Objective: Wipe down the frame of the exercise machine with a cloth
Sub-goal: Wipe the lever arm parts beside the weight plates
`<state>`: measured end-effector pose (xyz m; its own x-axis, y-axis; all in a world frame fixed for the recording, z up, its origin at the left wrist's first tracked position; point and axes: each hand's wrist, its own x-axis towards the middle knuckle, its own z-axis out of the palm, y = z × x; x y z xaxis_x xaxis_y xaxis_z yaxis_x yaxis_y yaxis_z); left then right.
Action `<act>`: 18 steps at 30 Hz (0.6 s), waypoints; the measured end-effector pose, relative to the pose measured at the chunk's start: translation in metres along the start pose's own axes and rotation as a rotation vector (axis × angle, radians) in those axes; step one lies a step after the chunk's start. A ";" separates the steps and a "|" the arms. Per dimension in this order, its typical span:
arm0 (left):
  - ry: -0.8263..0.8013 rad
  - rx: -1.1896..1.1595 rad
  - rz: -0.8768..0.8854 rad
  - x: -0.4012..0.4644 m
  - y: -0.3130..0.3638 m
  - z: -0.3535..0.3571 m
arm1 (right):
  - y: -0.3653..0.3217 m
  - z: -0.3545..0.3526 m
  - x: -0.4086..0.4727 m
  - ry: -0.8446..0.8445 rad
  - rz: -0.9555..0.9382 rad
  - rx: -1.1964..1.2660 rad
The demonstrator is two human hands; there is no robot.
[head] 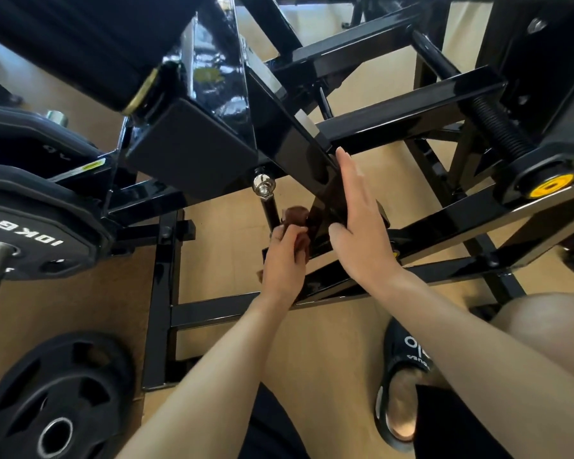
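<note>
Fingers: the left hand (284, 256) curls round a brown cloth (295, 217); the right hand (362, 223) lies flat, fingers straight and together, against the sloping black frame bar (299, 150).
Cloth position: pressed to the bar's left face, low down.
Technique: the person should brace with the right palm and wipe along the bar in overlapping passes.
</note>
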<state>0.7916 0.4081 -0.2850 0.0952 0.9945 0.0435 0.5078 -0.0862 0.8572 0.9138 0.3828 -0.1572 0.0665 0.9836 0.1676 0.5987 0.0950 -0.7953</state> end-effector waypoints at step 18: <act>-0.090 0.387 0.137 -0.005 -0.044 -0.011 | -0.002 0.003 0.000 0.021 0.011 -0.072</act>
<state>0.7589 0.4073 -0.3173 0.2502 0.9645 0.0845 0.7679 -0.2508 0.5894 0.9100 0.3831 -0.1569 0.0898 0.9811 0.1715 0.6533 0.0720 -0.7537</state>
